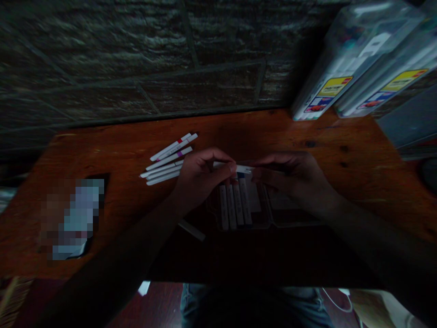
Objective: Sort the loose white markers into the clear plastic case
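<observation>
Between my two hands a white marker (243, 169) is held level, above an opened clear plastic case (269, 223). My left hand (208, 175) pinches its left part between thumb and fingers. At its right end the fingers of my right hand (293, 173) are closed on it. Several white markers (235, 205) lie side by side in the left half of the case, below my fingers. To the left of my left hand, several loose markers (167, 159) with red, purple and dark bands are spread on the table. One more marker (193, 230) lies under my left wrist, partly hidden.
Two tall clear marker cases (322, 98) with yellow and blue labels stand at the back right of the wooden table (129, 214). A phone (80, 216), blurred out, lies at the left. A dark stone-like wall (136, 54) rises along the back edge.
</observation>
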Available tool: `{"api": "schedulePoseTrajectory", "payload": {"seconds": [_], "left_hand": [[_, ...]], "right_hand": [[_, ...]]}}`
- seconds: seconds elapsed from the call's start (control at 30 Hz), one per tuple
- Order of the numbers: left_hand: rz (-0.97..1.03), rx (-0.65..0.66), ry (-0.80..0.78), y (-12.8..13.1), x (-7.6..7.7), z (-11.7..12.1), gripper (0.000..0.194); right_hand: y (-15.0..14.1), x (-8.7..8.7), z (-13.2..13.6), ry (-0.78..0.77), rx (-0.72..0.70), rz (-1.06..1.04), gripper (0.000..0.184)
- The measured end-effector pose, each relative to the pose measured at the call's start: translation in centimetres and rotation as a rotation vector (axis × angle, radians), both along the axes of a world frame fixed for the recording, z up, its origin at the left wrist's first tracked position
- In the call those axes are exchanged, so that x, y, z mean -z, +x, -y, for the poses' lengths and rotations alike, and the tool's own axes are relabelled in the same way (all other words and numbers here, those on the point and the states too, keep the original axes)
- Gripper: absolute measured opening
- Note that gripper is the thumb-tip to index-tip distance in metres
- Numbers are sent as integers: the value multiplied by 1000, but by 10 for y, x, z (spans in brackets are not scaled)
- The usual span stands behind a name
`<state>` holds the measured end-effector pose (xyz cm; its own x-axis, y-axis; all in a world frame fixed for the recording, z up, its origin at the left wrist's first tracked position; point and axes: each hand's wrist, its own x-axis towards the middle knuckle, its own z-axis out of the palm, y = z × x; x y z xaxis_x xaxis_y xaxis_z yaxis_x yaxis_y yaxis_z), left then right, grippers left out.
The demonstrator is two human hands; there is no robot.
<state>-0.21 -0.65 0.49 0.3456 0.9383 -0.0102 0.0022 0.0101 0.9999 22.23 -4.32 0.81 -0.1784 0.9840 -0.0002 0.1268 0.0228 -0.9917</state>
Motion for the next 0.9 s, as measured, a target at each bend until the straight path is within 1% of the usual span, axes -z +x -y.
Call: {"api": "schedulePoseTrajectory", "payload": {"seconds": [0.07, 0.17, 0.27, 0.43, 0.67, 0.9], "left_hand": [[18, 0, -6, 0, 0, -1, 16], [36, 3, -12, 0, 0, -1, 15], [69, 2, -12, -1, 1, -2, 13], [81, -37, -56, 0, 2, -3, 13], [168, -57, -122, -1, 2, -4, 11], [196, -80, -125, -1, 3, -4, 9]], "right_hand": [[0, 0, 1, -26, 2, -12, 20], [1, -1, 1, -56, 8, -44, 18], [0, -2, 0, -78, -17, -98, 18], [-2, -3, 1, -107, -33, -161, 19], [0, -2, 1, -91, -44, -205, 15], [1, -1, 1, -90, -72, -274, 20]]}}
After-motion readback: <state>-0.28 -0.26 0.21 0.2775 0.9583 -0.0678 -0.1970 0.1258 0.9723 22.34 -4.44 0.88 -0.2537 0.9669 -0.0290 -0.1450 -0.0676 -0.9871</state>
